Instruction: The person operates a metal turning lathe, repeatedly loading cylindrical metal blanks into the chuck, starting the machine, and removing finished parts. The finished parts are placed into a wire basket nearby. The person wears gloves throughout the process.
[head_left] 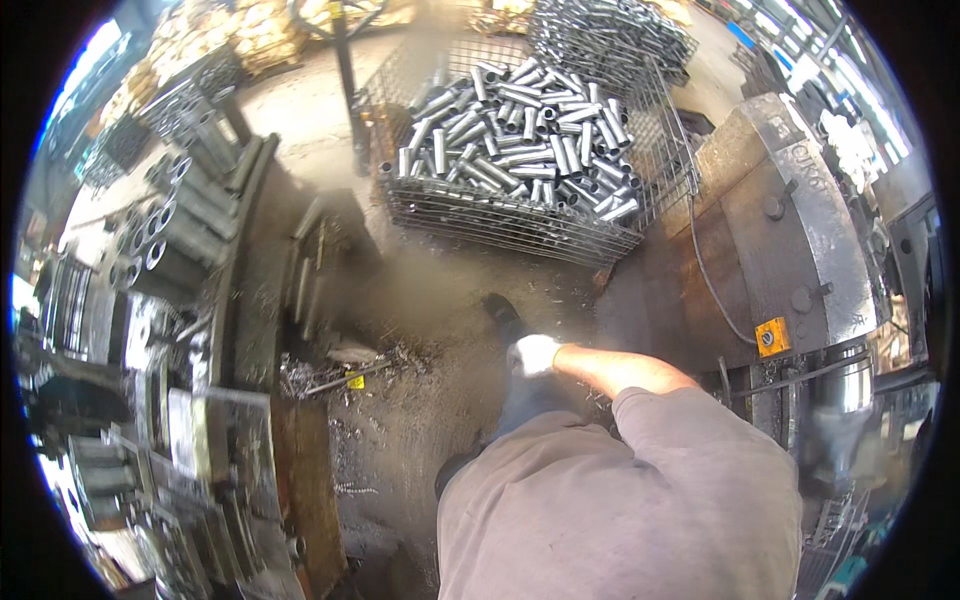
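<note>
Well beyond the gloved right hand (535, 354), its grip unreadable, sit basket (520, 225) tubes (520, 135)

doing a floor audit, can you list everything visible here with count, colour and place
wire basket: one, grey mesh, top centre on floor
short metal tubes: many, silver, piled in the basket
larger tubes: several, grey, stacked at left
metal shavings: a heap, silver, floor left of centre
machine housing: one, grey, right
yellow button box: one, on the machine front
right hand: white glove, centre, holding nothing visible
left hand: not in view
</note>
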